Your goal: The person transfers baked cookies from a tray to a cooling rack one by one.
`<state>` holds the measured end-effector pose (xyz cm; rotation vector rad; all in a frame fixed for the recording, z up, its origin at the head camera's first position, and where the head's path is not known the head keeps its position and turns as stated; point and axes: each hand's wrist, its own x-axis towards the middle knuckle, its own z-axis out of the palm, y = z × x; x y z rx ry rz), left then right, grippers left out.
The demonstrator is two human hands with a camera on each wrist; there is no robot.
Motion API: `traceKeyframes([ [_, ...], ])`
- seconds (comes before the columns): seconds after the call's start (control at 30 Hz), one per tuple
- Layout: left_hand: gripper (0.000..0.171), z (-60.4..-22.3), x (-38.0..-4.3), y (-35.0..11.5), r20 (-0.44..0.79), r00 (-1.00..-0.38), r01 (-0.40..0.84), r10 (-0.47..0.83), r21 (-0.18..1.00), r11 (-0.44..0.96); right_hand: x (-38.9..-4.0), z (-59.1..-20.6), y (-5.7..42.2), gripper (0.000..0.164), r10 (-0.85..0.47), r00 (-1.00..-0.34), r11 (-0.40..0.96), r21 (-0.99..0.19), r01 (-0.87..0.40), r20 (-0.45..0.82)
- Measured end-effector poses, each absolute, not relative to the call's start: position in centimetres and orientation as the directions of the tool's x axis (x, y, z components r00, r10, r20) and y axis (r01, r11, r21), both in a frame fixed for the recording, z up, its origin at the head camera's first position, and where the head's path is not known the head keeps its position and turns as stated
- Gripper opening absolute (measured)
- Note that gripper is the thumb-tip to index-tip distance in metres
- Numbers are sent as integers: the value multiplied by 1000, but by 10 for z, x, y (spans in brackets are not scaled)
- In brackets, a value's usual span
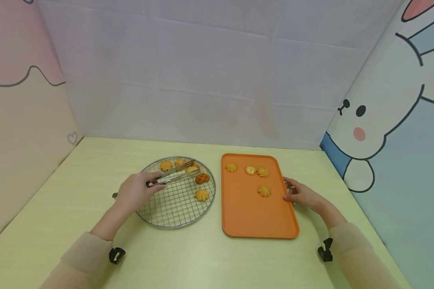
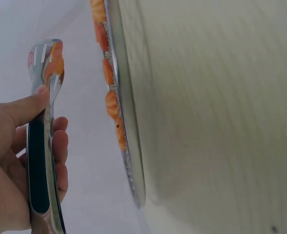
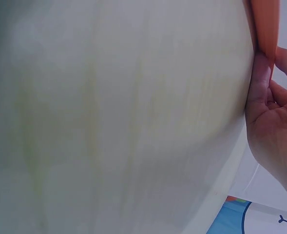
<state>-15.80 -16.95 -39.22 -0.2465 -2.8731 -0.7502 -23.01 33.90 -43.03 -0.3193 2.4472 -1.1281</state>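
My left hand (image 1: 135, 192) holds metal tongs (image 2: 40, 165) with dark handle grips, over the round wire rack (image 1: 166, 212). The tongs' tips reach the rack's far right side, where they overlap a golden cookie (image 1: 192, 168). Orange shows at these tips in the left wrist view; I cannot tell whether they pinch a cookie. On the rack also lie a round dotted cookie (image 1: 166, 165), a pretzel-shaped cookie (image 1: 202, 178) and a flower-shaped cookie (image 1: 201, 195). With thumb and fingers my right hand (image 1: 304, 195) grips the right edge of the orange tray (image 1: 253, 218).
Several cookies rest on the tray, among them a flower-shaped one (image 1: 264, 190) near its middle and a ring-like one (image 1: 250, 170) farther back. Rack and tray stand side by side on the pale yellow table (image 1: 188, 261). Walls with cartoon prints (image 1: 376, 120) enclose the table.
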Motion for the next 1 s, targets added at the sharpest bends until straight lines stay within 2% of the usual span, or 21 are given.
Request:
traceKeyframes([
  [0.4,45,-406,-164,-183,144,-980,185,136,418,889,-231,-432,341,73,-381,-881,633,-774,-29,-279],
  [1.0,50,-410,-168,-184,54,-987,159,151,438,885,-233,-434,342,75,-388,-881,637,-769,-46,-269],
])
